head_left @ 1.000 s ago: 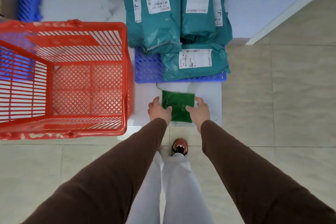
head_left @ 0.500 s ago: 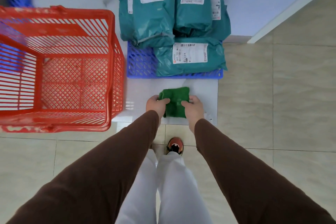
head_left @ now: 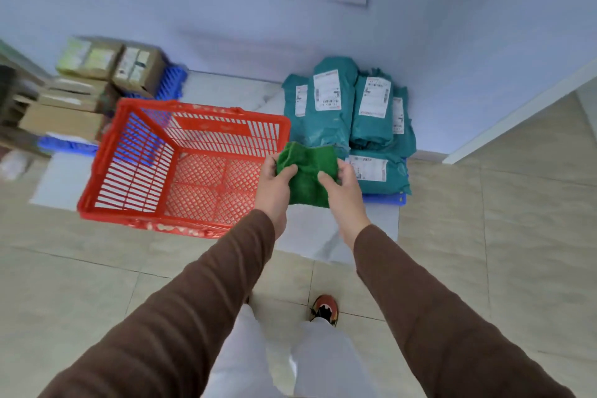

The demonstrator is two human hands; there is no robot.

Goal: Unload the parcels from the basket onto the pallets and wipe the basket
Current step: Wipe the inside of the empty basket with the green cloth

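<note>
A: What sits at the far left?

B: Cardboard boxes (head_left: 84, 87) stacked on a blue pallet (head_left: 64, 145), tight against the wall. Just right of them stands the red basket (head_left: 106, 168) on the floor, with nothing inside; its near rim borders open tile.

A: And the hands?

B: The left hand (head_left: 274, 184) grips the green cloth (head_left: 307, 171) at its left edge, fingers curled round it. The right hand (head_left: 342, 184) pinches the right edge, thumb on top. The cloth hangs in the air between them, just past the basket's right wall.

A: Where are the parcels?

B: The teal parcels (head_left: 352, 119) are piled on a second blue pallet (head_left: 387, 199) in the corner, touching the wall. Right of that pile the tiled floor (head_left: 484, 236) lies open up to the white baseboard (head_left: 517, 113).
</note>
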